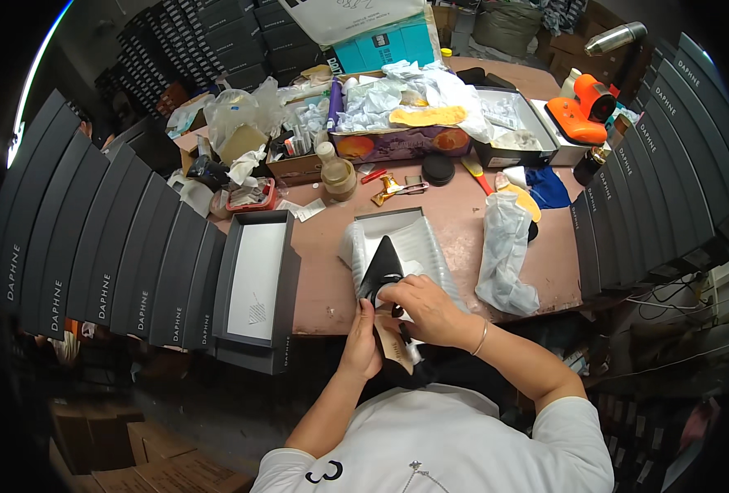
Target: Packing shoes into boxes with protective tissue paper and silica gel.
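A black pointed-toe shoe (384, 260) is between my hands, its toe directed away from me and its tan insole (393, 343) facing up. My left hand (363, 347) grips its left side, thumb up along the edge. Across the opening, my right hand (432, 311) has its fingers closed at the strap and a bit of white material; the fingertips are partly hidden. Under the toe stands an open shoebox (391, 215), lined with white ribbed wrapping (437, 261) that spills over its right side.
An open grey box lid (253, 275) lies left of the shoebox. Tall rows of dark shoeboxes flank the table at left (93, 238) and right (669, 181). White-wrapped bundle (506, 255), glue jar (339, 177), orange device (582, 111) and a carton of crumpled paper (401, 148) stand beyond.
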The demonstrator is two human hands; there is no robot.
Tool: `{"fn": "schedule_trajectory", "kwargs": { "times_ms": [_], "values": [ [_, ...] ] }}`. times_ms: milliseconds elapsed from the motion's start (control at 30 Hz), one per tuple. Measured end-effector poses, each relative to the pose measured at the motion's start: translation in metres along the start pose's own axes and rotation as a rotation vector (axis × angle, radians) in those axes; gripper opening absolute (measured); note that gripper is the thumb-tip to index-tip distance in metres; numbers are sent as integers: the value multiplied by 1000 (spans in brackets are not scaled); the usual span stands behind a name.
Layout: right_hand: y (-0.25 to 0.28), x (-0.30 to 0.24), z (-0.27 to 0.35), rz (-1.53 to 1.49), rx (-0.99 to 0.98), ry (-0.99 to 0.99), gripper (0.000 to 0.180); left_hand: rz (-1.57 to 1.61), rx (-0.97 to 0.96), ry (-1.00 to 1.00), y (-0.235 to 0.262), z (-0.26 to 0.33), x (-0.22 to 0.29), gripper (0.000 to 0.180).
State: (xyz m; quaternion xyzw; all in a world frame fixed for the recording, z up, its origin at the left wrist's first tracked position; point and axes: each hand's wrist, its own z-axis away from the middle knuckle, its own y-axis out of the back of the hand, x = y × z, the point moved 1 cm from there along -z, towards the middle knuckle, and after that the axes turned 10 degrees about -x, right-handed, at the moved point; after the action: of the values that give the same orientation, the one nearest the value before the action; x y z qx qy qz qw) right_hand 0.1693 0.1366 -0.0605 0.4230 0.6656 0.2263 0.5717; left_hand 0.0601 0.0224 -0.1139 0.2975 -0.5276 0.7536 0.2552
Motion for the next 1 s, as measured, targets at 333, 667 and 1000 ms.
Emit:
{"fn": "schedule_trajectory", "kwargs": {
  "times_ms": [333, 667, 1000],
  "values": [
    [-23, -11, -35, 193, -80, -207, 77, 52, 79, -21, -8, 2, 10, 62],
    [-31, -7, -12, 44, -141, -189, 76, 65, 131, -34, 1, 3, 18, 76],
    [-42, 6, -23, -266, 33, -172, 60, 3, 127, -77, 59, -6, -33, 52]
  ]
}}
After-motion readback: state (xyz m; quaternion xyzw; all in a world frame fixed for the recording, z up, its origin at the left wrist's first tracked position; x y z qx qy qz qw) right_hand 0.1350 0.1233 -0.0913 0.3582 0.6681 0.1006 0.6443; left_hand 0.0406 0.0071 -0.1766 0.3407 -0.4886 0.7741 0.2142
